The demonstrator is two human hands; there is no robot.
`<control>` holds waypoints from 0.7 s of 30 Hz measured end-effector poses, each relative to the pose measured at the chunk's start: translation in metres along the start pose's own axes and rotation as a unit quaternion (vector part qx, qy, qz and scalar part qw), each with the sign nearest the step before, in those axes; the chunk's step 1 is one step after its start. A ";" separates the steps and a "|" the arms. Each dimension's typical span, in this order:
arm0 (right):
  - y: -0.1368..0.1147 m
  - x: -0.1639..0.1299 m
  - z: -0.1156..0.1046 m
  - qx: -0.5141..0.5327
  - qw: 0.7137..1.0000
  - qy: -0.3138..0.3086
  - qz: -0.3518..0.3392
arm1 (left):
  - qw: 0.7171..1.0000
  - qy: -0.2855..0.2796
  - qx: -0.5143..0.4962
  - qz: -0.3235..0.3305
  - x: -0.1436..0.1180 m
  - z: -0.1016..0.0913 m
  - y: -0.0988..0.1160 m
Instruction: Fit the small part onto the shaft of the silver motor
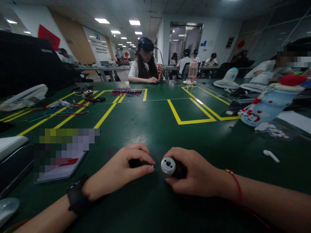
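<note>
My right hand is wrapped round a small metal cylinder, which looks like a small motor. Its pale round end faces up, with a dark centre and small dark holes beside it. Just left of it, my left hand pinches a tiny shiny piece between thumb and forefinger. That piece is too small to name and is apart from the cylinder. A black watch sits on my left wrist, and a red cord circles the right one.
On the left lie a phone, loose wires and a white fan. A wire bundle lies farther off. A blue bottle and a white earbud are at right. A person sits opposite.
</note>
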State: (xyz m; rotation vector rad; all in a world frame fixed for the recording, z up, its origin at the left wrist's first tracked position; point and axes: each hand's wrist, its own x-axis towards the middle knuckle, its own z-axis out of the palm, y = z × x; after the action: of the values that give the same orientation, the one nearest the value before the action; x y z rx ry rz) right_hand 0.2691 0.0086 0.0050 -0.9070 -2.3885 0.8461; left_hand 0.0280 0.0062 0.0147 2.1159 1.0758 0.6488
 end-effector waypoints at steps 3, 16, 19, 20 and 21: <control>-0.001 0.001 0.001 -0.006 1.000 0.001 -0.007 | 0.996 0.084 -0.041 0.000 0.002 0.002 0.010; -0.001 0.002 0.003 -0.030 0.999 0.001 -0.026 | 0.997 0.065 -0.025 -0.026 0.001 0.016 0.037; -0.001 0.001 0.002 -0.023 0.999 0.002 -0.024 | 0.993 0.081 -0.065 -0.056 -0.001 0.014 0.028; -0.001 0.001 0.001 -0.020 1.000 0.002 -0.024 | 0.989 0.094 -0.092 -0.074 -0.001 0.012 0.022; -0.001 0.001 0.001 -0.017 1.000 0.000 -0.023 | 0.981 0.109 -0.126 -0.098 -0.001 0.010 0.015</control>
State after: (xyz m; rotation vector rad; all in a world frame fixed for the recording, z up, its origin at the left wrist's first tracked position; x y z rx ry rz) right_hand 0.2674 0.0080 0.0056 -0.8621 -2.4209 0.7893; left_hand 0.0419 -0.0042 0.0193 1.7277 1.2306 0.8856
